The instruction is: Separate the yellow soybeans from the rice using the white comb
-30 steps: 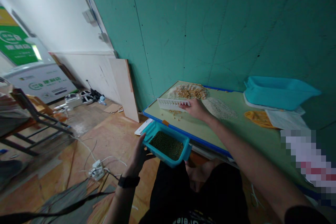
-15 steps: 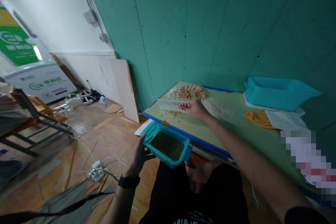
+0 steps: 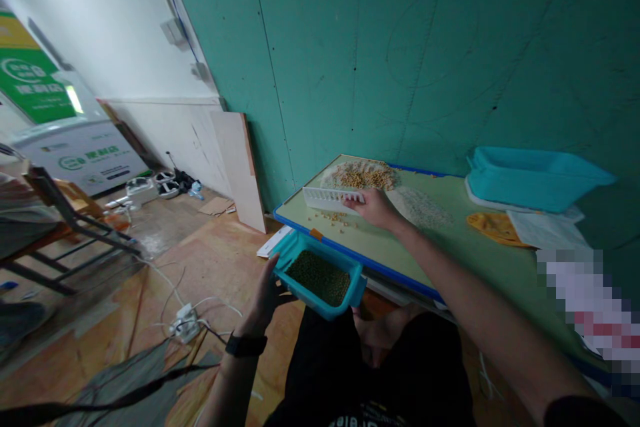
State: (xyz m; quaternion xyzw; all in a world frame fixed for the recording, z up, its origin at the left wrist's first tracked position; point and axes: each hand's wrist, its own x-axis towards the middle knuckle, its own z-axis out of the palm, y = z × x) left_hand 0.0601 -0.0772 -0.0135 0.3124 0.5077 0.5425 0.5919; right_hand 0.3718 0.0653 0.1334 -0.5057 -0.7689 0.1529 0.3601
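My left hand [image 3: 270, 290] grips the left end of a teal plastic bin [image 3: 356, 290], held against the table's front edge above my lap. Small dark green beans [image 3: 320, 275], like mung beans, cover its bottom. My right hand [image 3: 376, 205] is closed on the right end of a white slotted plastic strip [image 3: 323, 199], which stands on edge on the table [image 3: 360, 240]. Behind the strip lies a heap of yellow soybeans [image 3: 365, 175] mixed with white grains. A pile of white rice-like grains [image 3: 423, 205] is just right of my hand. A few loose soybeans [image 3: 336, 217] lie in front of the strip.
A larger teal tub [image 3: 540, 177] stands on the table's right side, with an orange cloth-like piece [image 3: 495, 228] and a white sheet [image 3: 545, 230] before it. The green wall [image 3: 310, 67] borders the table behind. A power strip with cables [image 3: 186, 323] is on the floor.
Almost nothing differs. The white strip and my right hand have shifted very slightly, and the loose soybeans before it show a little more. The bin stays in my left hand.
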